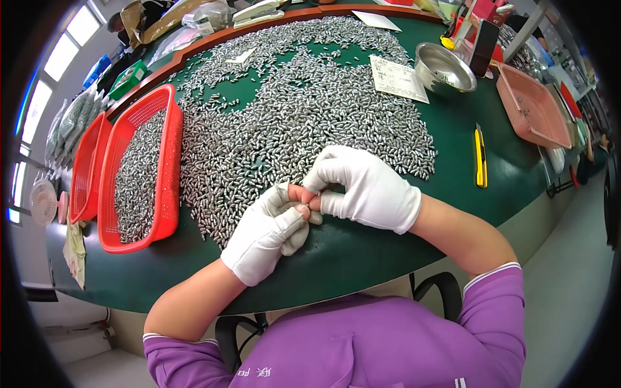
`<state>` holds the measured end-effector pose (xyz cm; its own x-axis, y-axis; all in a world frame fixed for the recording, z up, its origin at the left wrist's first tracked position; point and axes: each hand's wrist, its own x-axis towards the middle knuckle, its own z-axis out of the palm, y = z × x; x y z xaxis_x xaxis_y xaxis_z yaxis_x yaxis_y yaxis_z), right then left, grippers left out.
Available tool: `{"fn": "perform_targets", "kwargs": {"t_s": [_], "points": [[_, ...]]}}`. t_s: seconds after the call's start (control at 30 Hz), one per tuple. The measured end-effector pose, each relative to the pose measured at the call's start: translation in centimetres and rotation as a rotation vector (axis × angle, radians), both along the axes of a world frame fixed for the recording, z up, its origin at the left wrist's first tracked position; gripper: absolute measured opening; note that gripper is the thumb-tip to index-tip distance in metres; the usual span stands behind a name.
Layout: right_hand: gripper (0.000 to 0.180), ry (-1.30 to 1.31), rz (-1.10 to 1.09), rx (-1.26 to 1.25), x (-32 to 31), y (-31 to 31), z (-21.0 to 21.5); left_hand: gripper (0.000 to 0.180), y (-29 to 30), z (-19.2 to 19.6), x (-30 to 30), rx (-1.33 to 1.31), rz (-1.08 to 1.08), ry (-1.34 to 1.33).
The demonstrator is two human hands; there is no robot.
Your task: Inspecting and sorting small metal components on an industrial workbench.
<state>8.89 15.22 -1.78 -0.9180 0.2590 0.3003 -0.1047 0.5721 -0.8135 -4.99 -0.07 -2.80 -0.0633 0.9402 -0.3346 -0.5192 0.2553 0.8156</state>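
My left hand (268,227) and my right hand (362,189) both wear white gloves with some fingertips bare. They meet above the near edge of the pile, fingertips pinched together. Whatever sits between the fingers is too small and too covered to make out. Beyond them a wide heap of small silvery metal cylinders (310,116) spreads over the green tabletop (362,255). To the left, a red plastic basket (169,161) holds many more of the same small parts.
A second red basket (87,171) stands farther left. On the right are a yellow utility knife (480,158), a steel bowl (446,68), a written paper slip (398,79) and a pink basket (533,110). A raised wooden rim (152,81) borders the table's far side.
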Motion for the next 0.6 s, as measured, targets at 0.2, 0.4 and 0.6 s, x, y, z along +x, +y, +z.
{"fn": "perform_targets", "kwargs": {"t_s": [0.2, 0.4, 0.6], "points": [[0.011, 0.091, -0.071, -0.006, 0.0, 0.3, -0.2, 0.017, -0.1, -0.2, 0.1, 0.029, 0.025, -0.008], [0.009, 0.085, -0.301, 0.328, 0.2, 1.6, 0.6, 0.013, 0.0, -0.1, 0.1, 0.015, 0.024, 0.033], [0.007, -0.014, -0.343, 0.572, 0.5, 2.8, -0.2, 0.022, 0.0, -0.7, -0.3, 0.097, 0.006, -0.025]]}}
